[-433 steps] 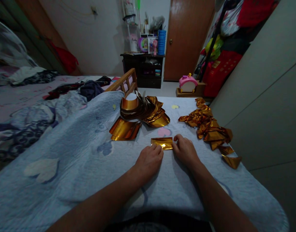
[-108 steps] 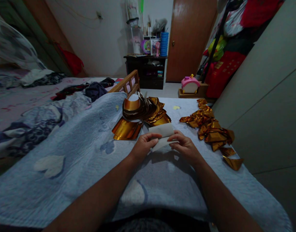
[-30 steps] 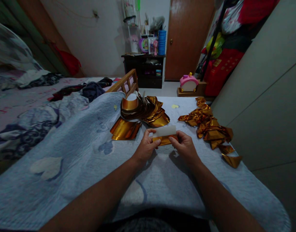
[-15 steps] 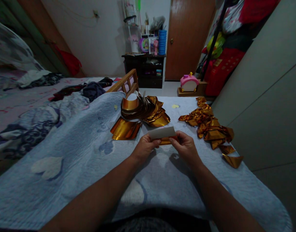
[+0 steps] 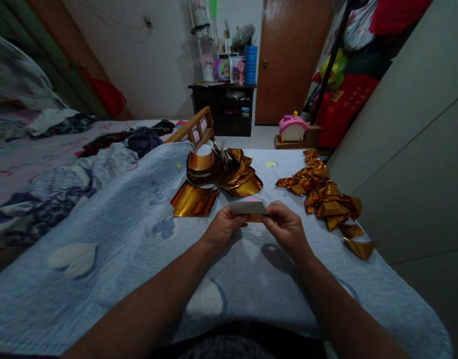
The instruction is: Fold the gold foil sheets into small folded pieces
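Between my two hands is a sheet of gold foil paper (image 5: 247,207), its pale back facing up and a strip of gold showing along the lower edge. My left hand (image 5: 224,228) pinches its left end, thumb on the near side. At the other end, my right hand (image 5: 287,227) grips the right corner with thumb and fingers. Just beyond my left hand lies a fanned stack of gold foil sheets (image 5: 199,197). Off to the right of my right hand is a pile of folded gold foil pieces (image 5: 328,197).
A blue quilt (image 5: 139,269) with heart patterns covers the surface under my hands. A wooden rail (image 5: 193,127) stands behind the stack. A pale cabinet (image 5: 412,164) borders the right side. Farther back are a dark shelf (image 5: 223,112) and a pink toy (image 5: 292,128).
The sheet's pale upper part has tipped flatter, and its right corner has come down under my right fingers. My right hand has shifted slightly; my left is nearly still.
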### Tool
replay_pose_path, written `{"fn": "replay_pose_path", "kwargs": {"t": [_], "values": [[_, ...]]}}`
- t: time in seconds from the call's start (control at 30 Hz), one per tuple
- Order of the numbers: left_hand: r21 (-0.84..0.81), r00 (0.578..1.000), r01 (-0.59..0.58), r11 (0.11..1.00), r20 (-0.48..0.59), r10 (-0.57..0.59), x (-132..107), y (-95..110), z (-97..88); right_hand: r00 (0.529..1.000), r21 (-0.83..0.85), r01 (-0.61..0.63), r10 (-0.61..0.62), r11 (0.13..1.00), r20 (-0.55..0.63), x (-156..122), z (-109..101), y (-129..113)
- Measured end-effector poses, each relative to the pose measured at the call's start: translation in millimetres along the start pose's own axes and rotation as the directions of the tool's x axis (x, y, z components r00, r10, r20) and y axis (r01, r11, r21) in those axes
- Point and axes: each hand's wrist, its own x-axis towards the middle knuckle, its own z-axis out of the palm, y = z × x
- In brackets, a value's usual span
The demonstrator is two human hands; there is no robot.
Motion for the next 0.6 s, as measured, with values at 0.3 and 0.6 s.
{"fn": "replay_pose_path", "kwargs": {"t": [0.3, 0.6], "values": [[-0.075, 1.000, -0.002, 0.997, -0.005, 0.001, 2, -3, -1.0, 0.993, -0.038, 0.111, -0.110, 0.993, 0.034, 2, 0, -4], [-0.111, 1.000, -0.002, 0.994, -0.014, 0.001, 1, -2, -1.1, 0.986, -0.092, 0.157, -0.151, 0.983, 0.070, 1, 1, -11]]}}
